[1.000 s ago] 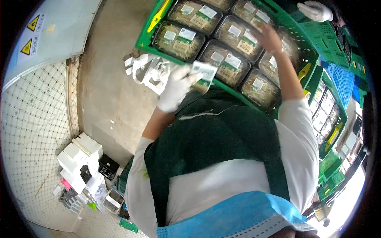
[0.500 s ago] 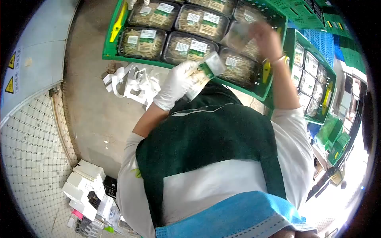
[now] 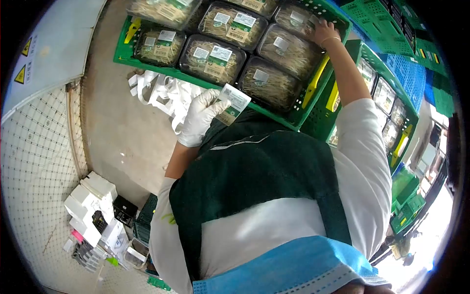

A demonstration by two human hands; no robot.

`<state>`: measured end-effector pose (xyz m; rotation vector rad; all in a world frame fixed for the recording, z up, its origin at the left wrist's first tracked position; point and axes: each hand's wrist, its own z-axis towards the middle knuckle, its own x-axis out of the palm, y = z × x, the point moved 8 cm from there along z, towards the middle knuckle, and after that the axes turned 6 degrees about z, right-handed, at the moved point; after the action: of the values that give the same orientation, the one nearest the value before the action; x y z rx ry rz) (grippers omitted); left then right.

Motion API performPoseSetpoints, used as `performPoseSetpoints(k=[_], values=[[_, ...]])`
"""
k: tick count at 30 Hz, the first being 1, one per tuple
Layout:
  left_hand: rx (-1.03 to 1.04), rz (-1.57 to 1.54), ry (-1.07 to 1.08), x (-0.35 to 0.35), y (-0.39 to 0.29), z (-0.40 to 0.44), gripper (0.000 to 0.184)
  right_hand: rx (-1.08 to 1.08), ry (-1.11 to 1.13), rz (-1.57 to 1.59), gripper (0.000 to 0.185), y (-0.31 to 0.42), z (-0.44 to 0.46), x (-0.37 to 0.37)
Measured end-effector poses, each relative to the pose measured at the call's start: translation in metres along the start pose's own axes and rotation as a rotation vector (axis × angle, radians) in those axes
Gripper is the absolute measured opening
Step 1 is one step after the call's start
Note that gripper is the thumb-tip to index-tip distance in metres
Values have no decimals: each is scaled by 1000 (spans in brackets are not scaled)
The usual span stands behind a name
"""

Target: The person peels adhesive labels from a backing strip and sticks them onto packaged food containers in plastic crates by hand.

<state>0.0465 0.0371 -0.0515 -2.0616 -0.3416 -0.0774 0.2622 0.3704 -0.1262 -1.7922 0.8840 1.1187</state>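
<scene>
My left hand (image 3: 198,117), in a white glove, pinches a small stack of printed labels (image 3: 234,104), white and green, just in front of the green crate (image 3: 191,77). My bare right hand (image 3: 325,33) reaches to the crate's far right, its fingers apart against the end of a clear-lidded tray (image 3: 293,18) of thin pale strands. Nearer me, a tray (image 3: 283,51) and another tray (image 3: 269,84) each carry one small white sticker. The tray (image 3: 213,59) to their left also bears a green-and-white label. At the upper left, a tray (image 3: 164,11) sits higher than the rest, overlapping the rim.
A second green crate (image 3: 413,115) of packed trays stands at my right, with more green crates (image 3: 377,22) behind. White strapping (image 3: 169,98) lies below the near crate. White boxes (image 3: 93,206) stand on the floor at lower left, near a wall panel (image 3: 44,54) with warning signs.
My right hand has moved up and away to the far right tray. My left hand has shifted left and turned the labels. The upper-left tray has risen; the gloved hand there is out of view.
</scene>
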Motion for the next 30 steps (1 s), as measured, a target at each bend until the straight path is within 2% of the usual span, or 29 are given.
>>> performPoseSetpoints(k=[2, 3, 4, 5, 6, 8, 9, 10, 11, 12, 13, 14, 16, 17, 18, 19, 20, 21, 22, 23, 24, 25, 26, 28, 29, 30], values=[[-9, 33, 6, -3, 3, 0, 6, 41, 215, -43, 67, 0, -2, 8], [16, -8, 22, -1, 2, 0, 6, 16, 217, -88, 69, 0, -5, 2], [44, -50, 39, 3, -4, -1, 7, -46, 210, -267, 67, 1, -7, -2], [-4, -150, 82, 16, -21, -5, 8, -62, 209, -244, 65, 2, -9, -7], [115, -1, 96, 2, 0, 5, 18, -76, 208, -219, 63, 5, -14, -11], [235, -39, 66, 18, -29, 4, 35, -146, -51, 76, 52, 38, -48, -41], [308, -19, 92, 25, -35, 4, 46, -354, -96, 587, 45, 62, -75, -49], [291, -55, 81, 32, -38, 3, 44, -511, 44, 1076, 41, 93, -126, -78], [235, 64, 134, 33, -32, 4, 42, -554, 179, 1059, 36, 121, -167, -90], [177, 186, 188, 33, -22, 6, 39, -675, 222, 1105, 32, 141, -203, -113], [225, 104, 101, 33, -19, 10, 27, -695, 218, 1086, 33, 153, -218, -109], [226, 103, 107, 34, -18, 10, 27, -687, 41, 1155, 26, 155, -225, -114], [245, 310, 35, 30, -19, 10, 15, -563, 52, 1160, 22, 154, -230, -109], [206, 370, 3, 27, -17, 10, 17, -556, 53, 1159, 22, 153, -232, -108], [204, 370, 10, 28, -19, 9, 17, -609, -110, 1154, 19, 144, -234, -117], [216, 510, 39, 33, -24, 8, 19, -659, -276, 1142, 17, 133, -235, -125], [228, 649, 66, 37, -26, 8, 20, -500, -286, 1030, 13, 109, -215, -116], [345, 636, 96, 37, -26, 8, 20, -287, -293, 920, 12, 77, -197, -124], [247, 336, 161, 33, -5, 14, 18, -240, -174, 838, 16, 50, -166, -106], [138, 262, 178, 28, 1, 12, 16, -266, -152, 641, 22, 34, -148, -97], [31, 190, 195, 19, 6, 8, 15, -297, -267, 409, 27, 27, -133, -82], [40, 206, 199, 10, 6, 7, 16, -187, -46, 353, 32, 29, -116, -54], [75, 159, 206, 7, 2, 3, 14, -229, 12, 231, 35, 38, -106, -31], [65, 342, 274, -10, 19, 3, 14, -167, 19, 117, 36, 46, -82, 17], [-35, 182, 269, -9, 17, -5, 14, -169, 24, 114, 36, 50, -81, 22], [-38, 179, 270, -9, 17, -8, 14, -103, 47, 107, 37, 49, -81, 28]])
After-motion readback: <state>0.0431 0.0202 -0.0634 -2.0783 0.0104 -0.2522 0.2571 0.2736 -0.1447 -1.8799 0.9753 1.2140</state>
